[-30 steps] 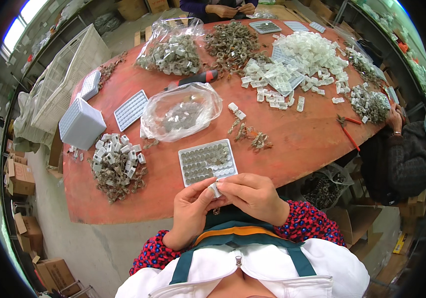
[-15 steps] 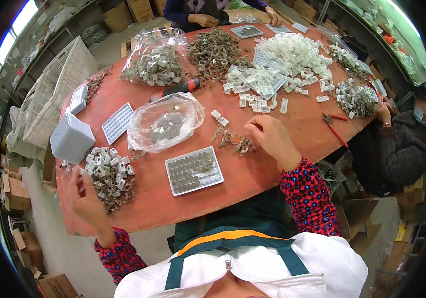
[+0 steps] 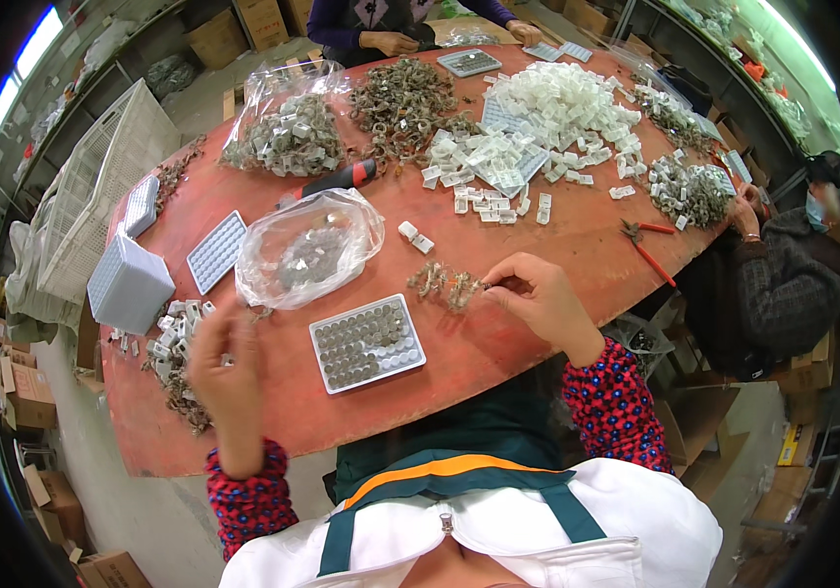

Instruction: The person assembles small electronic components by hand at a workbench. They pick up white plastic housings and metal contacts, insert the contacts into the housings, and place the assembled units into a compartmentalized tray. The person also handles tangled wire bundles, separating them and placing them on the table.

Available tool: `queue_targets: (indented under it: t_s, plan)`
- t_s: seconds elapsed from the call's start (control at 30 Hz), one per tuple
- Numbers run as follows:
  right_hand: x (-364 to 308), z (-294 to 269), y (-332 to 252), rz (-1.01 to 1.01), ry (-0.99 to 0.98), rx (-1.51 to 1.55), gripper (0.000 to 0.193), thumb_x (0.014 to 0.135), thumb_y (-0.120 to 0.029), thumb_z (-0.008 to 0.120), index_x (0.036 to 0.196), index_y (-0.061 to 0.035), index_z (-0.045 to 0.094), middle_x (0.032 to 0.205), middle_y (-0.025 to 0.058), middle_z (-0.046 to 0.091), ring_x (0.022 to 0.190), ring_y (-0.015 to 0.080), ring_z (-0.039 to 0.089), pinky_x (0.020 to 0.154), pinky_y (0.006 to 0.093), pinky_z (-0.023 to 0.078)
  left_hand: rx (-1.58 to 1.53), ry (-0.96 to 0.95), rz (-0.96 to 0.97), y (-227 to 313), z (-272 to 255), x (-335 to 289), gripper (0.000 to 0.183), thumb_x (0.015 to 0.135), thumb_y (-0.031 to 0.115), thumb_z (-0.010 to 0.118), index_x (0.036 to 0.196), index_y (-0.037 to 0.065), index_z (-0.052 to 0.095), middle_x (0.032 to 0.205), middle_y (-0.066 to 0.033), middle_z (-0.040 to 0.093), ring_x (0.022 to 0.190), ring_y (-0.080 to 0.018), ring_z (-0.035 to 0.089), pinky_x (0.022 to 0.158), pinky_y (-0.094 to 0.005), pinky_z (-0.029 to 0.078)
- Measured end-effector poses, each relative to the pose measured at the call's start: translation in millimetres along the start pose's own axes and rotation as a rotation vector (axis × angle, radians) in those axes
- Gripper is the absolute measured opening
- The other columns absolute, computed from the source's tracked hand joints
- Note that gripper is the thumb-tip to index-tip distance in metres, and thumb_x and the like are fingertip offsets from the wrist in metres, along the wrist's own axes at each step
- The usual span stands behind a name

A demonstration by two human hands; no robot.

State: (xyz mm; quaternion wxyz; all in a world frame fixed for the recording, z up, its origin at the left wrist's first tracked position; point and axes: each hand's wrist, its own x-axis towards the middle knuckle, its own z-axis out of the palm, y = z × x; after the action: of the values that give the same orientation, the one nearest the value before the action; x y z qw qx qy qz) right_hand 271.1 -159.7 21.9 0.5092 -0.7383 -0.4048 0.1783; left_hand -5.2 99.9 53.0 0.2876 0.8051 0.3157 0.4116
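From where I stand, I see a person's two bare hands over a red worktop (image 3: 273, 416). The left hand (image 3: 227, 367) is a blur, so I cannot tell if its fingers are apart or together, or if they hold something. It is in front of a heap of white pieces and fluffy brown bits (image 3: 175, 345), and hides part of it. The right hand (image 3: 547, 302) reaches over the worktop. The tips of its finger and thumb come close together, right at the edge of a small clump of brown scraps (image 3: 451, 286). I cannot tell if they grip a scrap. The clump lies on the worktop, near two little white blocks (image 3: 415, 237).

Between the hands, and nearer to the person, sits a white tray (image 3: 378, 377). Small grey discs (image 3: 349, 357) fill most of its round cups, but some cups on the right side have none. Behind it is an open clear bag (image 3: 261, 250) with more grey bits inside. A red and black tool (image 3: 342, 178) lies just past the bag. Farther back is a big pile of clear plastic pieces (image 3: 567, 103). Red-handled pliers (image 3: 652, 263) lie open off to the right.
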Motion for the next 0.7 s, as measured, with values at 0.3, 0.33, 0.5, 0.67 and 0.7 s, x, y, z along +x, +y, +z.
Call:
queue_targets:
  t_s: [0.3,0.33,0.5,0.67,0.7]
  plan:
    - [4,-11,-5,-0.100,-0.106,0.440,0.017,0.094,0.005,0.065,0.110,0.0025,0.066,0.113,0.0079,0.064,0.103,0.0151,0.065,0.091,0.0290,0.054,-0.286,-0.796,0.457,89,142,12,0.067,0.082,0.010,0.078,0.144,0.008,0.052,0.118,-0.0169,0.066,0.111,-0.0341,0.063,0.100,-0.0425,0.049]
    - [5,-13,-4,-0.105,-0.094,0.502,0.017,0.094,0.005,0.064,0.110,0.0024,0.066,0.114,0.0080,0.064,0.103,0.0151,0.065,0.092,0.0288,0.054,-0.317,-0.859,0.410,94,147,15,0.069,0.081,0.011,0.079,0.144,0.007,0.051,0.117,-0.0164,0.067,0.108,-0.0316,0.064,0.097,-0.0412,0.051]
    - [5,-16,2,0.071,0.107,0.703,0.022,0.095,0.001,0.066,0.117,0.0000,0.064,0.117,0.0073,0.067,0.103,0.0150,0.065,0.093,0.0294,0.054,-0.380,-1.011,-0.209,112,156,11,0.069,0.079,0.010,0.084,0.139,0.001,0.051,0.105,-0.0124,0.070,0.091,-0.0166,0.068,0.078,-0.0308,0.058]
    - [6,1,11,0.100,0.023,0.672,0.033,0.094,-0.006,0.069,0.125,-0.0004,0.060,0.117,0.0078,0.067,0.104,0.0147,0.065,0.091,0.0295,0.054,-0.307,-0.917,-0.147,104,169,0,0.062,0.082,0.007,0.083,0.136,-0.003,0.053,0.102,-0.0057,0.069,0.085,-0.0081,0.065,0.070,-0.0232,0.056]
    - [6,4,12,0.107,0.026,0.648,0.033,0.094,-0.006,0.069,0.126,0.0003,0.060,0.117,0.0080,0.067,0.105,0.0149,0.065,0.091,0.0298,0.054,-0.293,-0.918,-0.097,101,171,-1,0.061,0.083,0.006,0.081,0.136,-0.003,0.053,0.103,-0.0049,0.069,0.086,-0.0077,0.064,0.071,-0.0232,0.056]
